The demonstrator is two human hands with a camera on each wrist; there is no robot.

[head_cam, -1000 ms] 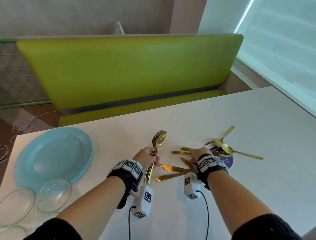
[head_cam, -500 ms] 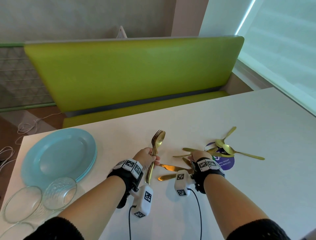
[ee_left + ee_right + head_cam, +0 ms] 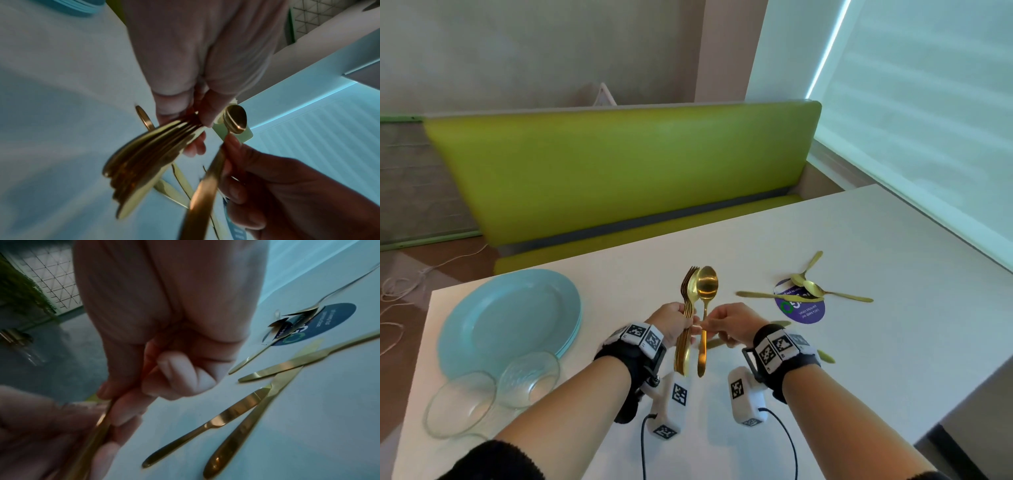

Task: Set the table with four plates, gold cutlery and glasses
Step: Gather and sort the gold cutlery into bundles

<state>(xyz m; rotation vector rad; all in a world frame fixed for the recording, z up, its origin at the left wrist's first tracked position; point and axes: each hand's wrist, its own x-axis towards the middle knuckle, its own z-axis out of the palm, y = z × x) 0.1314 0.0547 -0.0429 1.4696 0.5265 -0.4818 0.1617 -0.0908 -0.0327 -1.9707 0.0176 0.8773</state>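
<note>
My left hand (image 3: 677, 322) grips a bundle of gold forks and a spoon (image 3: 687, 301) upright above the white table (image 3: 893, 342). Beside it my right hand (image 3: 726, 323) pinches the handle of one gold spoon (image 3: 707, 287), bowl up, right next to the bundle. In the left wrist view the bundle (image 3: 148, 160) fans out under my left hand (image 3: 197, 104), with the spoon (image 3: 235, 119) to its right. Gold knives (image 3: 232, 417) lie on the table under my right hand (image 3: 164, 379). Small gold spoons (image 3: 815, 289) lie crossed at the right. A stack of light blue plates (image 3: 506, 315) sits at the left, with glasses (image 3: 527, 380) in front.
A round purple sticker (image 3: 801, 305) lies on the table under the small spoons. A green bench (image 3: 613, 171) runs along the far edge of the table. Cables from the wrist cameras hang over the near edge. The table's right edge drops off at the lower right.
My right hand has lifted a gold spoon off the table and brought it left, up against the bundle in my left hand. The left hand has stayed roughly where it was.
</note>
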